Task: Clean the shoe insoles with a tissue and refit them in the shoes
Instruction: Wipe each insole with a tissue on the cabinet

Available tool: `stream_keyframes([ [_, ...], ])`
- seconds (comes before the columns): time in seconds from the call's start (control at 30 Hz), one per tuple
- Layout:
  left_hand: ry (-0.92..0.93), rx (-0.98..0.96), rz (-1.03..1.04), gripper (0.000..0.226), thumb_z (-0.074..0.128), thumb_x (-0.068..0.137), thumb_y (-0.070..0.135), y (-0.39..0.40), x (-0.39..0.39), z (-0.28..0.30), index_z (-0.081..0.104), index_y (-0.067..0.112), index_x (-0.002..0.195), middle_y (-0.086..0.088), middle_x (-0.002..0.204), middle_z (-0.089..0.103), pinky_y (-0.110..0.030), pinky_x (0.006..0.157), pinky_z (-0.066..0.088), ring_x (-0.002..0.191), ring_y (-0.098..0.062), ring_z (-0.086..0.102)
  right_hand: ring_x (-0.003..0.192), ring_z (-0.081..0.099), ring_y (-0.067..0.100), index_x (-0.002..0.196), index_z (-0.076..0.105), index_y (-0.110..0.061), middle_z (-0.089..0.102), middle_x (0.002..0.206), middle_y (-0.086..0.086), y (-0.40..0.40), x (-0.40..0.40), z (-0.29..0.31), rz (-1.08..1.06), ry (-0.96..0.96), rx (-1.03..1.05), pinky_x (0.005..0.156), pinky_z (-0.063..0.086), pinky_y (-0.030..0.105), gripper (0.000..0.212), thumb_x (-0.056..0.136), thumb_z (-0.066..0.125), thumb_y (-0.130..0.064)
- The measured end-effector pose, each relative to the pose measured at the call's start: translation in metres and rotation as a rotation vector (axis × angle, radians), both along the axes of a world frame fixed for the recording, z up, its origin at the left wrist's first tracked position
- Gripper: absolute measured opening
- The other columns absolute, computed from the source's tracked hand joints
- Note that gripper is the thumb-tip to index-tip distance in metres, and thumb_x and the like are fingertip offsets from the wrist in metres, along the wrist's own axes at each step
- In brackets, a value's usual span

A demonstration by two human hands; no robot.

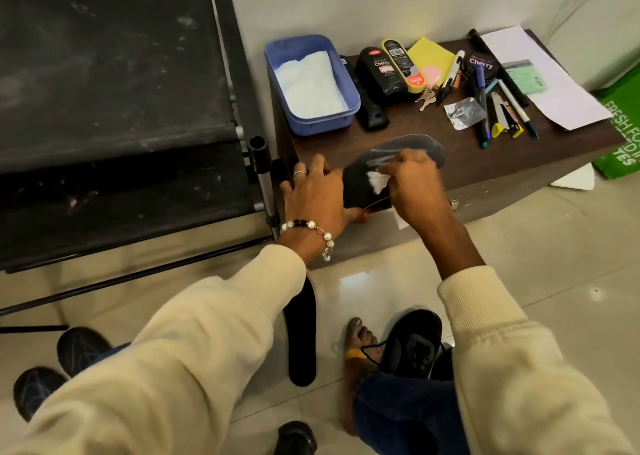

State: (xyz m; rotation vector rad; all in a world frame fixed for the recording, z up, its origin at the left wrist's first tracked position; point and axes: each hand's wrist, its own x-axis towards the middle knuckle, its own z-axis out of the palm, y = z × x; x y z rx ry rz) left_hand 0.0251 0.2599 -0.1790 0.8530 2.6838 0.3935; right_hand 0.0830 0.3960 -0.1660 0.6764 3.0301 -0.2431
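Gripping the insole [356, 184] mid-frame with my left hand [317, 195]; right hand [412, 188] pinches tissue [378, 181] against it, over the surface [398, 132] edge.

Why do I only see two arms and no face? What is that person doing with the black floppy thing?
The camera sits on the person's head and looks down, so you see only their arms and hands. The left hand, with a bead bracelet, holds a black shoe insole at the edge of a brown table. The right hand pinches a white tissue and presses it on the insole to clean it. On the table are a blue tub holding white tissues, shoe polish bottles, keys, pens and papers. On the floor lie a second insole and a black shoe.
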Motion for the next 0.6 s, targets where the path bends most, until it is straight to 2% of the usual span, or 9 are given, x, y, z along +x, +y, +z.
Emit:
stream_keyframes([
  [0.1, 0.004, -0.005, -0.002, 0.075, 0.074, 0.069, 0.059, -0.001, 0.0, 0.001, 0.052, 0.025, 0.132, -0.002, 0.133, 0.038, -0.048, 0.1, 0.035, 0.126, -0.031, 0.033, 0.113, 0.05, 0.029, 0.122, 0.061, -0.007, 0.055, 0.124, 0.017, 0.0, -0.001, -0.001, -0.094, -0.027, 0.08, 0.096, 0.038, 0.031, 0.031, 0.093, 0.05, -0.006],
  [0.3, -0.013, 0.024, 0.002, 0.071, 0.075, 0.068, 0.059, -0.004, 0.0, 0.002, 0.055, 0.024, 0.127, -0.001, 0.131, 0.039, -0.048, 0.099, 0.035, 0.124, -0.03, 0.034, 0.119, 0.042, 0.031, 0.129, 0.056, -0.01, 0.05, 0.13, 0.016, -0.018, -0.015, 0.002, 0.165, -0.072, 0.06, 0.094, 0.028, 0.029, 0.037, 0.094, 0.049, -0.013],
  [0.47, -0.022, 0.015, -0.007, 0.076, 0.074, 0.068, 0.061, -0.006, -0.001, 0.003, 0.053, 0.025, 0.132, 0.0, 0.131, 0.039, -0.047, 0.1, 0.035, 0.124, -0.029, 0.033, 0.113, 0.046, 0.032, 0.122, 0.063, -0.008, 0.054, 0.12, 0.018, 0.001, -0.009, -0.006, -0.068, -0.003, 0.054, 0.089, 0.039, 0.034, 0.034, 0.089, 0.055, -0.005],
  [0.53, -0.023, 0.026, -0.006, 0.075, 0.075, 0.068, 0.06, -0.006, -0.001, 0.003, 0.054, 0.025, 0.13, 0.0, 0.13, 0.039, -0.046, 0.099, 0.035, 0.124, -0.029, 0.034, 0.112, 0.046, 0.032, 0.12, 0.064, -0.006, 0.055, 0.119, 0.019, -0.005, -0.013, -0.009, -0.053, 0.004, 0.055, 0.088, 0.04, 0.034, 0.032, 0.089, 0.054, -0.005],
  [0.6, -0.028, 0.041, 0.003, 0.073, 0.075, 0.066, 0.06, -0.006, 0.0, 0.004, 0.055, 0.024, 0.127, 0.0, 0.13, 0.04, -0.046, 0.098, 0.035, 0.123, -0.029, 0.034, 0.111, 0.045, 0.033, 0.12, 0.064, -0.006, 0.055, 0.119, 0.018, -0.016, -0.018, -0.009, 0.054, 0.015, 0.051, 0.087, 0.037, 0.034, 0.031, 0.092, 0.051, -0.011],
])
